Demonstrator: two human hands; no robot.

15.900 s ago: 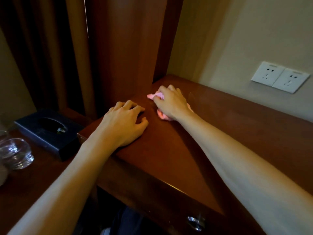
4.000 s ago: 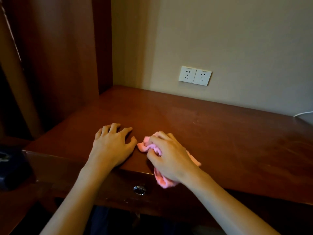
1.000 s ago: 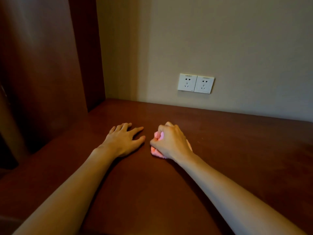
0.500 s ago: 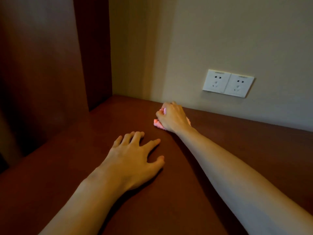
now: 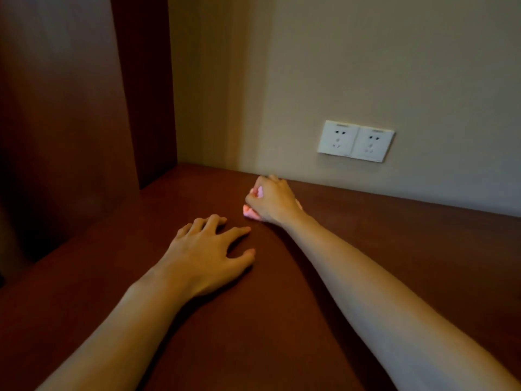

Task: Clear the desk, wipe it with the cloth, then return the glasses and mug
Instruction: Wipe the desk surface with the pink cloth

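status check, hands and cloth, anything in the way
Right hand closed on the pink cloth, pressed to the desk at the back wall. Left hand flat, fingers spread, empty. No glasses or mug in view; nothing in the way.

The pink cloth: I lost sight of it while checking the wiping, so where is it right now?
In the head view, the pink cloth is bunched under the right hand at the desk's back edge, against the wall, below and left of the sockets.

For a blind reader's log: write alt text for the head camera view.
The right hand presses a bunched pink cloth onto the dark reddish-brown wooden desk near the beige wall, below a white double wall socket. The left hand rests flat, fingers spread, nearer the camera.
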